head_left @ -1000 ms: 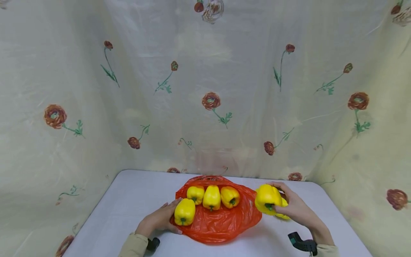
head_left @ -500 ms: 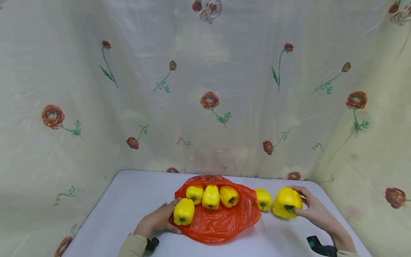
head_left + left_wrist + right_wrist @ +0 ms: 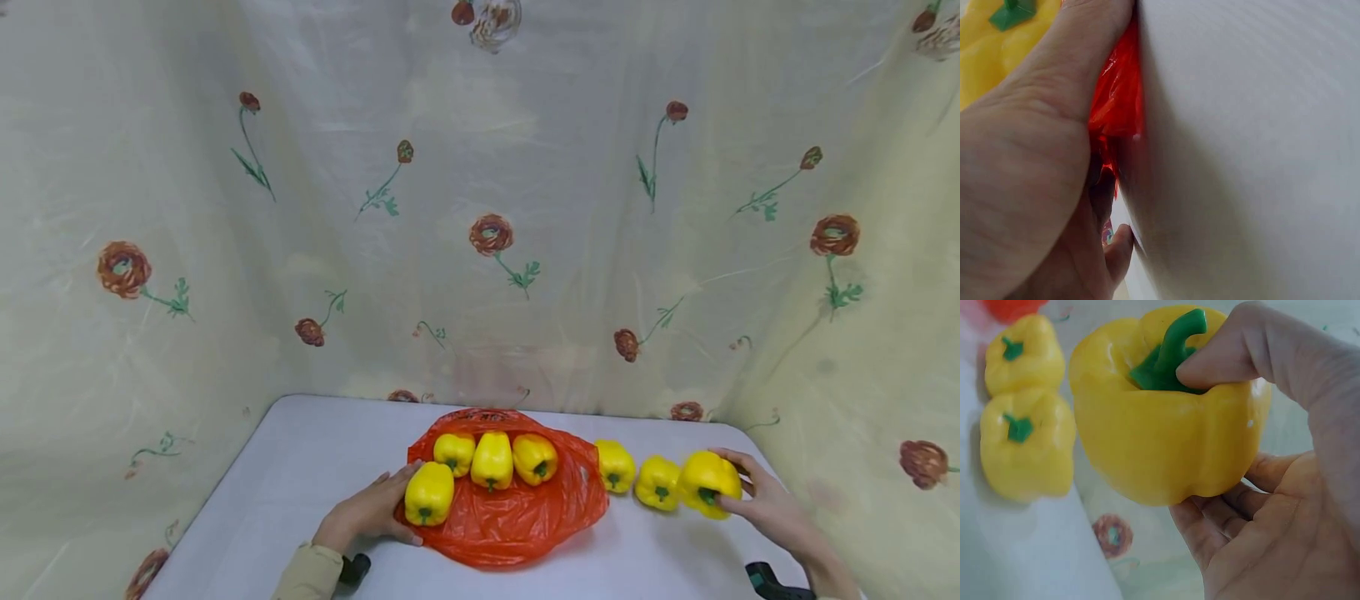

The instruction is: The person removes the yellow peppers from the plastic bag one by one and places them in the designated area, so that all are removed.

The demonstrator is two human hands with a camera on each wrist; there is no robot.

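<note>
My right hand [image 3: 772, 504] grips a yellow bell pepper [image 3: 708, 483] from its right side. In the right wrist view the thumb presses by its green stem [image 3: 1175, 347], with fingers beneath. Two more yellow bell peppers, one nearer the bag [image 3: 615, 467] and one next to the held one [image 3: 657, 483], stand on the table. My left hand [image 3: 371, 508] holds the left edge of a red plastic bag [image 3: 510, 529], its red plastic [image 3: 1119, 87] between thumb and fingers. A bell pepper [image 3: 430, 494] stands right by that hand; several, including the middle one [image 3: 492, 461], sit at the bag's mouth.
The white table [image 3: 322, 450] reaches back to a hanging flower-print cloth [image 3: 570, 275], which also encloses both sides. A dark wrist camera [image 3: 776, 581] sits on the right wrist, another [image 3: 355, 571] on the left.
My right hand has moved right with its bell pepper, past the two on the table, which now show uncovered. The left hand and the bag stay put.
</note>
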